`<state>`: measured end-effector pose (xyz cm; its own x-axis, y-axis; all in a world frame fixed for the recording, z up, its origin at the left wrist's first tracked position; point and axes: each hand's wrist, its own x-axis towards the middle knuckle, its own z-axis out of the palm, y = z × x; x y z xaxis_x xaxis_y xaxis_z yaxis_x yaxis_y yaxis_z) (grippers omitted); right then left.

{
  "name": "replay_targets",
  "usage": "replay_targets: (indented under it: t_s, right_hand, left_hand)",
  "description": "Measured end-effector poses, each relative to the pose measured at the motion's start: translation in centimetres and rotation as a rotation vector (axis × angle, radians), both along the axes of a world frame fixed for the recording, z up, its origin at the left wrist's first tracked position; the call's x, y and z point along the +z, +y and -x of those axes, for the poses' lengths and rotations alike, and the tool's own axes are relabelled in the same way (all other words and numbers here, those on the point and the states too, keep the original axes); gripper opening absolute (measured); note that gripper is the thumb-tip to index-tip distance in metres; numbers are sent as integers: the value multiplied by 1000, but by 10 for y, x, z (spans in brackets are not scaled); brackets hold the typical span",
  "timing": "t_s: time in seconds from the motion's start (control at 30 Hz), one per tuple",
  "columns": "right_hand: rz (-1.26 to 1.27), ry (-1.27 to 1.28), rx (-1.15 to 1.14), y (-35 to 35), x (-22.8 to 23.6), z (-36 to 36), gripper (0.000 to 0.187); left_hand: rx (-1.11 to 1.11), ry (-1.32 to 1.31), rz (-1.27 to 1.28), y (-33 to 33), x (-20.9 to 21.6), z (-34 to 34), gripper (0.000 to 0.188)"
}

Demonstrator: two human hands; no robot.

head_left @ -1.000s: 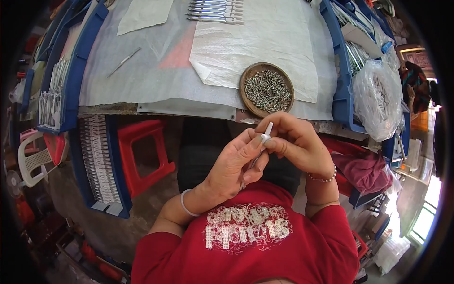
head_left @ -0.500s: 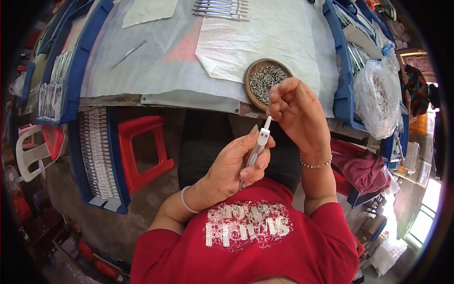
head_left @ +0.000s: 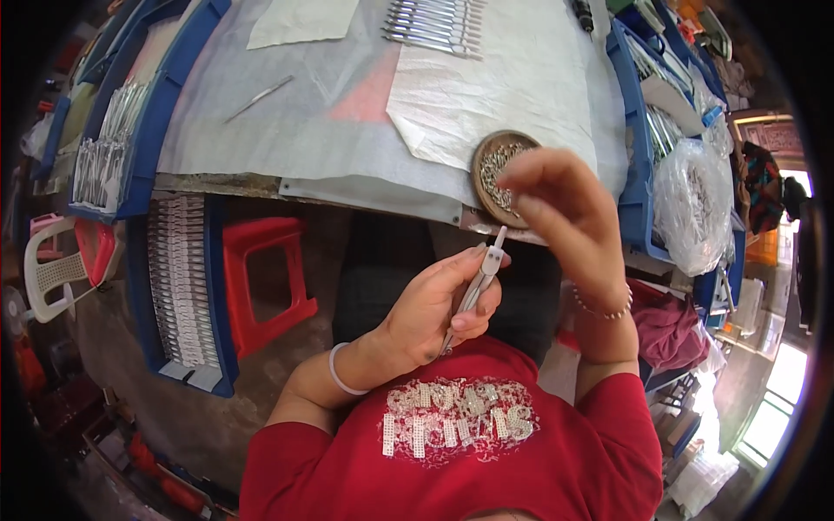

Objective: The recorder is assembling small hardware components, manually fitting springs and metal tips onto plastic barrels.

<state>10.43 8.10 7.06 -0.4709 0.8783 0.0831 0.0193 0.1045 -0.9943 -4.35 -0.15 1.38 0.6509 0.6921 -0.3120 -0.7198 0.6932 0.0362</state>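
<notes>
My left hand [head_left: 439, 304] is closed around a slim silver metal instrument [head_left: 473, 293], tilted up with its narrow pale tip pointing away from me. Two small dark round marks show on its flat head; its exact kind I cannot make out. My right hand [head_left: 573, 221] hovers over the near right side of a round wooden bowl [head_left: 479, 165], thumb and fingers curved but apart. Inside the bowl lie many small metal pins [head_left: 497, 165], partly covered by that hand. No pin is visible between the fingers.
Several similar metal instruments [head_left: 434, 26] lie in a row on white paper at the far side. A single one [head_left: 261, 98] rests further left. Blue bins [head_left: 638, 165] flank the table, one beside a plastic bag [head_left: 691, 204]. A red stool [head_left: 269, 282] stands below left.
My right hand has moved from beside the instrument's tip to over the bowl, and its fingers have spread. My left hand keeps its hold. The view has shifted slightly.
</notes>
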Motion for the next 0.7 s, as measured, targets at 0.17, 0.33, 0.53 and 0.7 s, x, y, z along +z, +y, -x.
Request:
replay_targets:
  t_s: [0.17, 0.33, 0.53, 0.7]
  right_hand:
    - [-769, -610, 429, -3, 31, -1, 27]
    - [-1036, -752, 688, -13, 40, 9, 16]
    - [-1081, -670, 706, 15, 58, 16, 17]
    - [-768, -672, 326, 100, 43, 20, 15]
  left_hand:
    - [-77, 67, -3, 2, 2, 16, 18]
    - [-182, 132, -64, 6, 7, 20, 19]
    - [-155, 187, -314, 21, 3, 48, 36]
    - [318, 249, -211, 34, 22, 86, 43]
